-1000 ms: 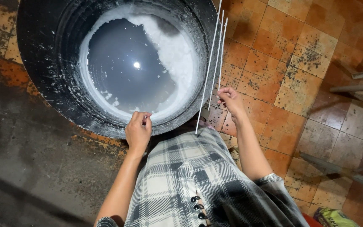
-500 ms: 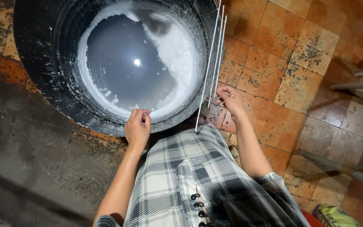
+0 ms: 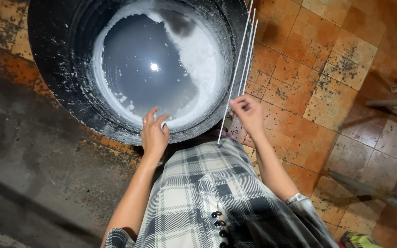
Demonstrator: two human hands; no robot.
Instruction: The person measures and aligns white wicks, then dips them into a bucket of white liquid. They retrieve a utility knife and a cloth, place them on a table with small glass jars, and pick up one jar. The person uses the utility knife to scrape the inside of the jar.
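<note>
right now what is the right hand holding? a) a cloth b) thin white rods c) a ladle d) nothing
b: the right hand pinches thin white rods that slant up past the rim of the black vat.

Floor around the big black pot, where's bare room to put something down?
Bare orange tiles lie right of the black pot, beyond the right hand holding thin white rods. Dark stained floor lies left of the left hand. The pot's near rim is crowded.
</note>
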